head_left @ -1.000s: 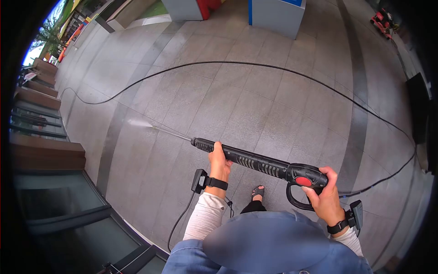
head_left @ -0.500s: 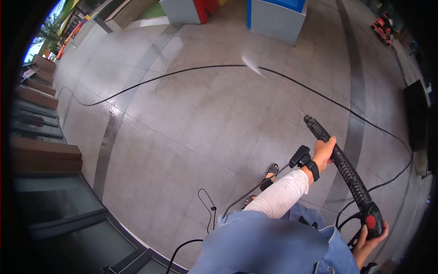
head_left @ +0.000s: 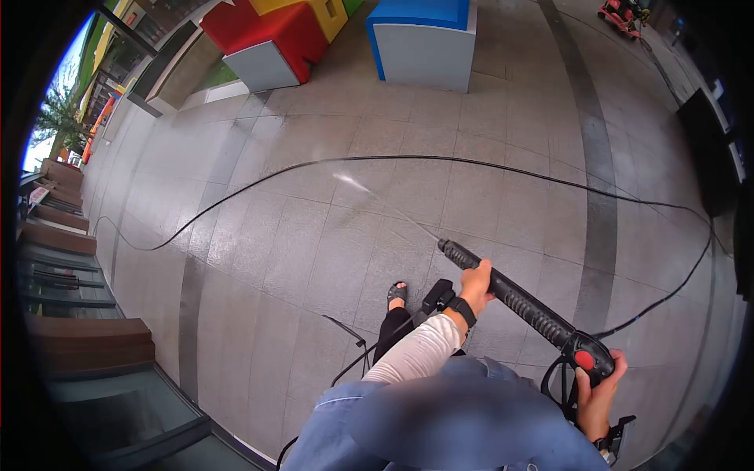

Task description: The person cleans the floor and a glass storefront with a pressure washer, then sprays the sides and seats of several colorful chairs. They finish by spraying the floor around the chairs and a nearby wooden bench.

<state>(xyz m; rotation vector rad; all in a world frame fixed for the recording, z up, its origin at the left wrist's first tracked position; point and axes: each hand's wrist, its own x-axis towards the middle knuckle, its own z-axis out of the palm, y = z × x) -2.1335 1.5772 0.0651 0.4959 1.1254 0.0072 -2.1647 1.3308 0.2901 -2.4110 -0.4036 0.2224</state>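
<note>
A black pressure washer gun [head_left: 526, 304] slants across the lower right, its nozzle toward the upper left with a thin white water spray [head_left: 351, 182] coming out. My left hand [head_left: 476, 286] is closed round the barrel just behind the nozzle. A dark strap with a black device [head_left: 438, 295] is on that wrist, below a white sleeve. At the rear, my right hand [head_left: 600, 396] grips the handle beside a red round button [head_left: 584, 360]; the trigger fingers are partly hidden. The spray ends over wet grey floor tiles [head_left: 275, 228], just below a black hose.
The black hose [head_left: 440, 158] arcs across the tiles from left to right and back to the gun. Grey-sided blocks in red [head_left: 271, 39] and blue [head_left: 424, 47] stand ahead. A red machine [head_left: 623, 17] is far right. Glass fronts with brown ledges [head_left: 90, 345] line the left.
The gun and both hands have swung left, with the spray now farther left over the floor. The view has tilted up, showing more of the coloured blocks. One foot has shifted left in view.
</note>
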